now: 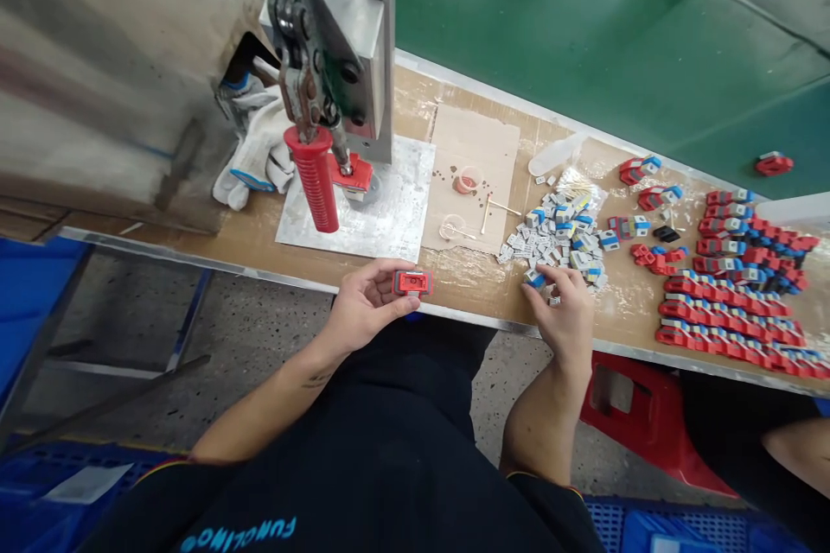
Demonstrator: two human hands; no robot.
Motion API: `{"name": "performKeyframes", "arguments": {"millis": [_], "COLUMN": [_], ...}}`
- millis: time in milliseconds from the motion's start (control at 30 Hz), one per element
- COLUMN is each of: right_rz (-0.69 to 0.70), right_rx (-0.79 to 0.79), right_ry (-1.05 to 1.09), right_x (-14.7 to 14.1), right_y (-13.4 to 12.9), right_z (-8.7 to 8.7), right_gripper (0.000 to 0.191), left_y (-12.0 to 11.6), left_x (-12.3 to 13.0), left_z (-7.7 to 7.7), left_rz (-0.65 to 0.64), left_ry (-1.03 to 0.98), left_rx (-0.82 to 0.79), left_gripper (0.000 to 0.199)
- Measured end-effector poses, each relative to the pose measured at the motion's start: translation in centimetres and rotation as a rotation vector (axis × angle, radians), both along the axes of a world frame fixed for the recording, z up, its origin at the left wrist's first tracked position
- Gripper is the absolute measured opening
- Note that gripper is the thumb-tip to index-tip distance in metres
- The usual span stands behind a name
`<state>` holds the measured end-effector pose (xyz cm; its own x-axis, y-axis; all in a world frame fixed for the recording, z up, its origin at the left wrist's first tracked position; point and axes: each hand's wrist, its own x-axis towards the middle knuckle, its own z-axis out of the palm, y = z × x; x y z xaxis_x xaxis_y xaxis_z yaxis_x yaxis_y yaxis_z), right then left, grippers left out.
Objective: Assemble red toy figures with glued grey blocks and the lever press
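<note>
The hands are well apart at the near edge of the tabletop (483, 287). The left hand (364, 304) is clamped on a red block (412, 282) with a grey rim, thumb on the near side and fingers behind, its hollow face turned up. The right hand (565, 311) pinches a small blue-and-white piece (535, 278) between thumb and fingers, at the near side of a heap of small grey parts (556, 229); whether that piece is fully off the tabletop cannot be told. Left of the heap, a cardboard sheet (476, 134) carries a small cup (467, 180) with something red inside, a clear round dish (452, 228) and cotton swabs (485, 214). Farther left stands a press with a red handle (315, 186), its tip touching a red piece (359, 176) above a metal plate (403, 212), with white gloves (263, 143) beside it. Finished-looking rows of red blocks (726, 311) fill the right end, near a red stool (639, 415) below.
</note>
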<state>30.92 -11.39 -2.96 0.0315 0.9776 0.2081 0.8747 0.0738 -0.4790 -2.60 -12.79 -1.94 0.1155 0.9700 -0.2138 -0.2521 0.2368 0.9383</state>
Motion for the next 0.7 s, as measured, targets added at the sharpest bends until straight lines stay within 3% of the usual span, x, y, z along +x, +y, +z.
{"name": "performKeyframes", "arguments": {"millis": [267,433,533,700], "right_rz": [0.021,0.140,0.203,0.208], "right_rx": [0.023,0.140,0.158,0.132], "right_ry": [0.149,0.647,0.900,1.005], "right_x": [-1.4,-6.7,-10.6,-13.5], "right_y": [0.0,-1.6,-2.9,-3.8], "right_z": [1.3,2.2,1.7,-0.2], "right_gripper": [0.033,0.026,0.035,0.036], "left_y": [0.5,0.2,-0.2,-1.0], "left_x": [-0.2,0.6,1.2,1.5], "left_z": [-0.6,-0.6,-0.2,0.5], "left_rz": [0.034,-0.018,-0.060,-0.089], "left_ry": [-0.012,0.008,-0.025,-0.061], "left_rx": [0.056,0.046,0.037,0.032], "left_gripper": [0.040,0.043,0.046,0.046]}}
